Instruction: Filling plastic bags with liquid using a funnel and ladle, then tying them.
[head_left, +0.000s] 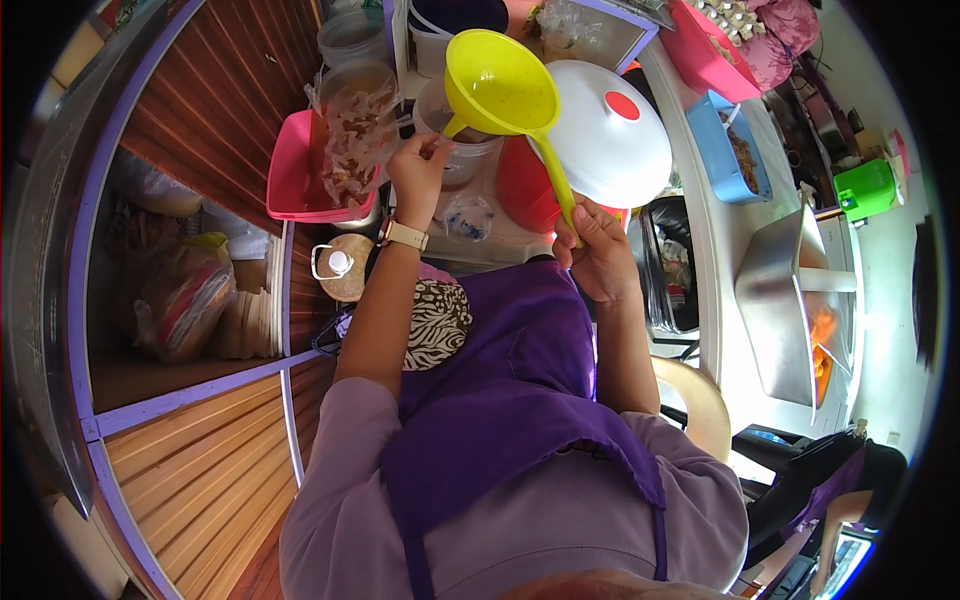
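Observation:
A yellow-green plastic ladle (501, 84) with a deep round bowl and a small spout is held up in front of me. My right hand (600, 247) grips its handle near the end. My left hand (420, 169) is at the spout, fingertips pinched at it; what lies between the fingers is too small to tell. Behind the spout stands a whitish plastic bucket (463, 166). A white domed lid with a red knob (607, 142) is right of the ladle, over a red container (525, 187).
A pink basin (289, 176) holding a container with plastic bags lies left. A clear plastic piece (468, 217) sits near my left wrist. A jug (345, 281) stands lower left. A blue tub (709, 146) of food and a metal container (772, 307) are right. Another person (840, 495) is lower right.

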